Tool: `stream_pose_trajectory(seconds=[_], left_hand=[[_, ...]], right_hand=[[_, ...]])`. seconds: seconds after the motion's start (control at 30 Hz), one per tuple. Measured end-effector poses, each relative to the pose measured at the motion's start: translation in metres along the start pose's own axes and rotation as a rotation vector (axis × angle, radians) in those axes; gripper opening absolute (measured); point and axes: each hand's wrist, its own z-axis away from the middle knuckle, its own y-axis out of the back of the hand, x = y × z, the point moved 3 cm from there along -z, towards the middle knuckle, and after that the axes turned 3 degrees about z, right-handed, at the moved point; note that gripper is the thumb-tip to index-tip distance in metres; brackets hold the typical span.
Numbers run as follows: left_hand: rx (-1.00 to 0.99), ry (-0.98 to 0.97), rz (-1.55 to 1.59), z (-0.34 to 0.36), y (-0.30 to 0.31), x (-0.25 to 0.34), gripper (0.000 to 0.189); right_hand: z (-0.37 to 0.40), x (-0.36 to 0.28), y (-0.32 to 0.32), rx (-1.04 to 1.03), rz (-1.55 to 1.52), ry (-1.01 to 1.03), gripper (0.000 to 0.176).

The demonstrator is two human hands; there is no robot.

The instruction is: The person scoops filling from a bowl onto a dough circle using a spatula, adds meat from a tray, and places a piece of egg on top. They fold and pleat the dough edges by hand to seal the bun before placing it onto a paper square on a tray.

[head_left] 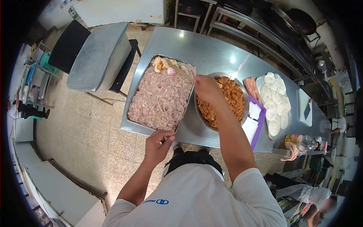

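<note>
A rectangular metal tray [130,120] holds a thick layer of pinkish minced meat [160,94]. Several small pale pieces [159,64], some with orange or pink parts, lie on the meat at its far edge. My right hand [206,90] is closed around a flat wooden stick [180,72], whose tip reaches those pieces. Below that arm sits a metal bowl [198,109] of reddish-brown chunky filling [230,96]. At the near right corner of the tray, my left hand [159,145] has its thumb and fingers closed on the rim.
Right of the bowl are a purple-edged box [261,121], a crumpled cloth [251,87] and a tray of round white wrappers [276,102]. Farther right lie a white board [304,108] and a plastic bottle [304,142]. A lidded grey container [99,56] stands left. A person [315,198] bends at lower right.
</note>
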Motion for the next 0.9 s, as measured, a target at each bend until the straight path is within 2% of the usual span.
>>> stream_pose_trajectory(seconds=[0.03,0.1,0.17,0.27,0.33,0.37,0.43,0.5,0.57,0.63,0.7,0.73,0.8,0.87,0.9], left_hand=[[0.007,-0.015,0.002,0.001,0.0,-0.002,0.013],[0.009,-0.031,0.008,0.0,-0.002,-0.001,0.013],[0.009,-0.009,0.037,-0.003,-0.007,0.005,0.011],[-0.019,-0.043,0.03,-0.011,-0.018,0.008,0.011],[-0.065,-0.05,0.035,-0.018,-0.029,0.009,0.011],[-0.099,-0.053,0.038,-0.021,-0.035,0.01,0.011],[-0.145,-0.042,0.039,-0.026,-0.05,0.015,0.011],[-0.195,-0.035,0.037,-0.03,-0.065,0.022,0.01],[-0.205,-0.059,0.025,-0.033,-0.082,0.029,0.01],[-0.235,-0.084,0.032,-0.032,-0.102,0.027,0.011],[-0.233,-0.114,0.008,-0.03,-0.121,0.028,0.01],[-0.254,-0.123,0.008,-0.027,-0.135,0.033,0.01],[-0.256,-0.031,0.007,-0.022,-0.155,0.046,0.008],[-0.256,-0.08,-0.056,-0.016,-0.176,0.065,0.01],[-0.234,-0.039,-0.003,-0.012,-0.185,0.066,0.012]], right_hand=[[0.014,0.007,0.005,-0.024,-0.047,-0.008,0.022],[0.046,0.027,0.012,0.062,-0.13,0.088,0.02],[0.085,0.043,0.026,0.018,-0.218,0.032,0.019],[0.136,0.088,0.03,0.068,-0.228,0.031,0.017],[0.174,0.103,0.046,0.102,-0.139,-0.099,0.017],[0.189,0.106,0.056,0.114,-0.143,-0.117,0.017],[0.218,0.109,0.08,0.124,0.086,-0.173,0.018],[0.237,0.11,0.103,0.104,0.149,-0.226,0.018],[0.248,0.119,0.111,0.039,0.295,-0.257,0.015],[0.24,0.144,0.092,0.016,0.34,-0.253,0.018],[0.216,0.167,0.053,0.014,0.263,-0.14,0.018],[0.201,0.17,0.037,-0.054,0.238,-0.104,0.018],[0.194,0.16,0.035,-0.128,0.182,-0.166,0.012],[0.203,0.175,0.037,0.237,0.093,0.113,0.007],[0.206,0.187,0.047,0.24,0.084,0.116,0.007]])
